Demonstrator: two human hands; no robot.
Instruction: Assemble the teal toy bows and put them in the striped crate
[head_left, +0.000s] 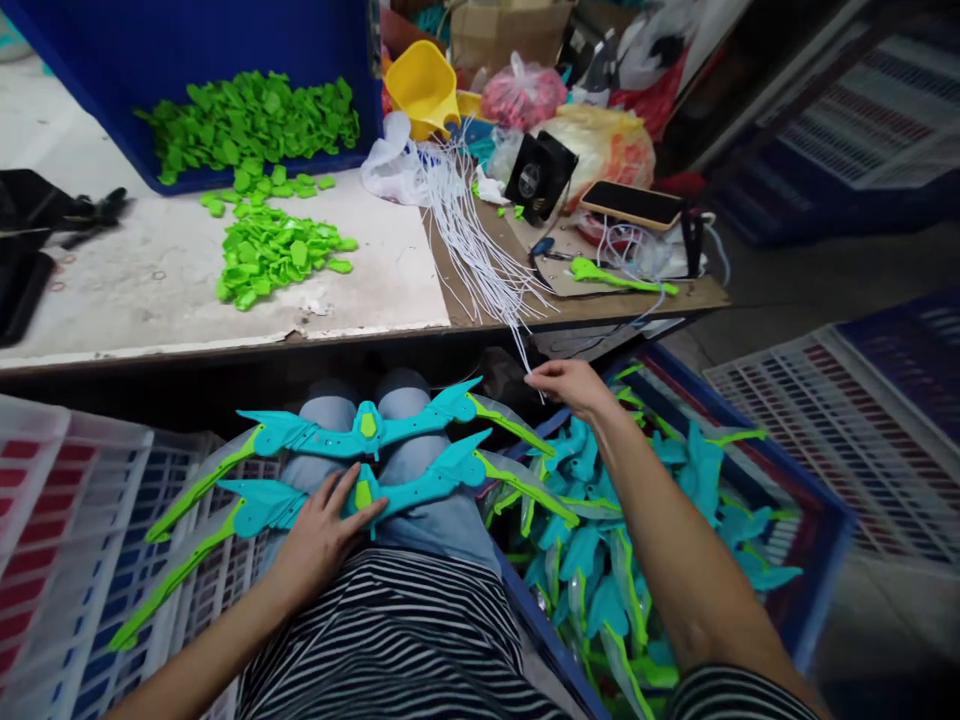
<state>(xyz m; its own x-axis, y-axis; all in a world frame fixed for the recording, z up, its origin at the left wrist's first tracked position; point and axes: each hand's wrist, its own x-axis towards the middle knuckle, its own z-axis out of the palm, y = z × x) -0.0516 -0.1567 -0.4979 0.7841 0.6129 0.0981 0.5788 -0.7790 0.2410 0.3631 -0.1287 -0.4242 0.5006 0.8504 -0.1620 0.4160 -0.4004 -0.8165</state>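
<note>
Turquoise toy bows point(367, 425) across a denim lap point(439, 525) beside a worn, littered tabletop point(390, 265)

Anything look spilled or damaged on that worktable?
Yes: loose green pieces lie outside the blue bin, like a spill, though perhaps deliberate. The white tabletop looks chipped along its front edge.

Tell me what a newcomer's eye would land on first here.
Probably the two turquoise bow-shaped parts lying across the person's lap, the left hand resting on the nearer one. Next come the bright green pieces heaped on the table and in the blue bin behind them. Just off the table's front edge, the right hand pinches white cords.
</note>
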